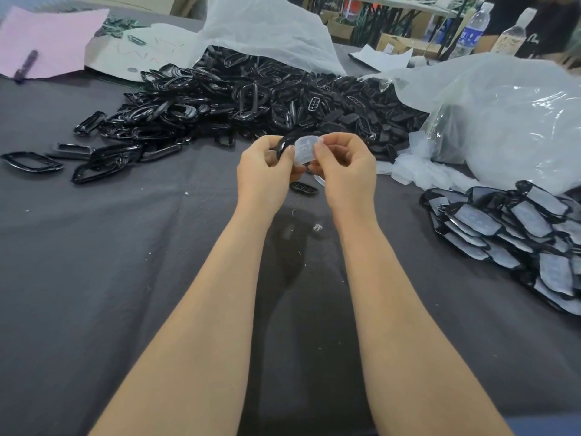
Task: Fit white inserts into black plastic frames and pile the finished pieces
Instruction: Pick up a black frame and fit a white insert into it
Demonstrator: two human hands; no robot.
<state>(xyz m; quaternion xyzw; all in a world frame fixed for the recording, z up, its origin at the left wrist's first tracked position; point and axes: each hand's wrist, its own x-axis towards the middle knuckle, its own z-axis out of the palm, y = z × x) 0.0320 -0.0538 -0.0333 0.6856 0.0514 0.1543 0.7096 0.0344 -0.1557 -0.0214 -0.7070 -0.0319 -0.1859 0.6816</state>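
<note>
My left hand (264, 166) grips a black plastic frame (282, 145) above the table's middle. My right hand (345, 162) pinches a translucent white insert (304, 151) and holds it against that frame. Part of the frame is hidden behind my fingers. A big heap of loose black frames (239, 99) lies just beyond my hands. At the right edge sits a pile of finished pieces (515, 234), black frames with white inserts in them. One small black part (303, 187) lies on the cloth under my hands.
A dark grey cloth (110, 262) covers the table. Clear plastic bags (503, 121) with white inserts spilling out lie at the right. A pink sheet (59, 39) with a pen (26, 66) is at the far left. Two water bottles (473, 29) stand at the back.
</note>
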